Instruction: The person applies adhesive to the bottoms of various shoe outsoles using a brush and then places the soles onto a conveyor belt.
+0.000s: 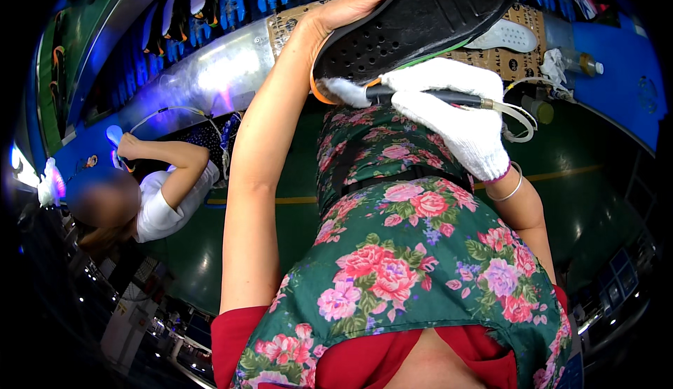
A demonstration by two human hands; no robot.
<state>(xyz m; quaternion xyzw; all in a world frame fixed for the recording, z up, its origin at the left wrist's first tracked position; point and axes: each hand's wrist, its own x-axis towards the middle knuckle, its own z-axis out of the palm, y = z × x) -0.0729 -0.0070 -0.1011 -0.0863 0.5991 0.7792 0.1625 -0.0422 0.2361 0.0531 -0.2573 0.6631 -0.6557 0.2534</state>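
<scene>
My bare left hand [354,7] holds a black insole [420,24] up close, its underside with small round holes towards me. The insole's rim shows orange at the near end and green along one side. In a white knitted glove, my right hand [456,108] is closed round the dark handle of a brush [347,92]. Its pale bristles lie at the insole's near orange rim and seem to touch it. From the back of the handle a clear hose [520,124] curves away. My left fingertips are partly hidden behind the insole.
Blue racks [238,0] with several insoles run along the far side. Behind my hands lie printed cardboard [522,61] and a pale perforated insole [515,36]. A plastic bottle [585,63] lies on the blue surface at right. A co-worker [168,203] in white works at left.
</scene>
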